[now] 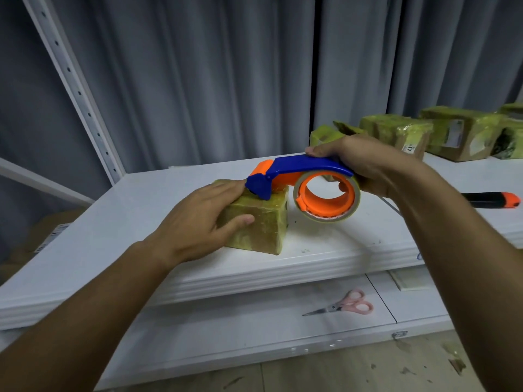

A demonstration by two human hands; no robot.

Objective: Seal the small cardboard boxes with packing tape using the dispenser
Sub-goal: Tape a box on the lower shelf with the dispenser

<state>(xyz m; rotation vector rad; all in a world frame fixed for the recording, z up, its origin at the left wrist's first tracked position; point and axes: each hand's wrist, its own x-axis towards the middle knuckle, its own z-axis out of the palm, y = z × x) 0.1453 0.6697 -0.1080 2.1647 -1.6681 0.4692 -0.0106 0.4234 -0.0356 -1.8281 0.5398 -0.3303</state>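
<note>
Small cardboard box (256,222), wrapped in yellowish tape, sits on the white surface (113,222) under the left hand (198,222), whose grip is loose: straight fingers lie on its top and the thumb presses its near side. Its contents cannot be seen. Just right of that hand, the right hand (368,165) curls around the blue and orange tape dispenser (305,182), whose blue nose touches the box top. Behind the right hand stand more taped cardboard boxes (424,131). Below it lie pink-handled scissors (343,305).
</note>
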